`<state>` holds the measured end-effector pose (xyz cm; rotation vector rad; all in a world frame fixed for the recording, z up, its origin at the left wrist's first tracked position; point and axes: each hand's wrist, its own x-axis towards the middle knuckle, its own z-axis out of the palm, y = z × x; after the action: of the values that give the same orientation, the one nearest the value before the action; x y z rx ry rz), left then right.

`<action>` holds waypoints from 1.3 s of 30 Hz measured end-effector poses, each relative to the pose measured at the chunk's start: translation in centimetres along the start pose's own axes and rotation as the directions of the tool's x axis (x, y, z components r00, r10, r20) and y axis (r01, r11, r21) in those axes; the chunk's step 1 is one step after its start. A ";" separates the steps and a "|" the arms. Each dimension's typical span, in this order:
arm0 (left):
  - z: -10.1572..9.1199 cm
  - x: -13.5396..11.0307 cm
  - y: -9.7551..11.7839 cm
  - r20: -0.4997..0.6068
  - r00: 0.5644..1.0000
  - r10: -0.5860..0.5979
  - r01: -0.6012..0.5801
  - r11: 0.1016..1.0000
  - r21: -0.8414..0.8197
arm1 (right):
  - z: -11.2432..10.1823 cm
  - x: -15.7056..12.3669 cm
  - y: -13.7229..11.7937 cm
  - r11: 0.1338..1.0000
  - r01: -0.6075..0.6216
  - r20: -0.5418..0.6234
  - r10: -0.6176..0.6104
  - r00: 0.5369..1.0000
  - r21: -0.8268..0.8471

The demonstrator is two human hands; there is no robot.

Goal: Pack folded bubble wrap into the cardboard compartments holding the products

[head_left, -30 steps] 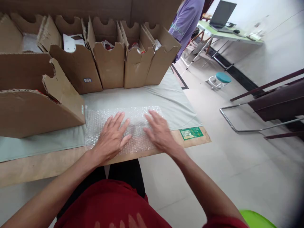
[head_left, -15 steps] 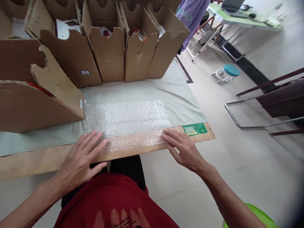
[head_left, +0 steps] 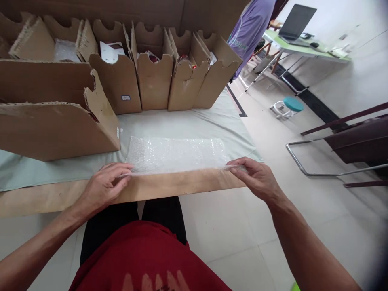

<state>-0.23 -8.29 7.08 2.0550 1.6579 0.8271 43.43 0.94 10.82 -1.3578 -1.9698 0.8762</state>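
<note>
A clear sheet of bubble wrap point(head_left: 178, 152) lies on the pale green cloth point(head_left: 169, 123), close to the table's wooden front edge point(head_left: 182, 182). My left hand point(head_left: 104, 184) pinches its near left corner between thumb and fingers. At the near right corner, my right hand point(head_left: 256, 176) grips the wrap the same way. The near edge is raised slightly between both hands, while the far part rests on the cloth.
Several cardboard bins point(head_left: 154, 81) line the table's back, some with packaged items inside. Another cardboard bin point(head_left: 60, 129) stands at the left, near my left hand. A person in a purple shirt point(head_left: 250, 34) is behind. A teal stool point(head_left: 292, 104) and a laptop point(head_left: 295, 26) are to the right.
Both hands lay spread flat on the bubble wrap's near edge. They now pinch its near corners, and that edge has been lifted and drawn back from the wooden edge. The view has shifted slightly.
</note>
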 end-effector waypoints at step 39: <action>2.4 3.8 1.2 -0.155 0.926 -0.344 0.371 0.758 0.537 | 3.3 2.1 4.4 0.860 -0.322 -0.197 0.263 0.945 -0.395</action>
<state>2.74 -4.69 6.81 1.9393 2.4465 0.2679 42.71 3.46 5.57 -1.9536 -1.9441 0.4713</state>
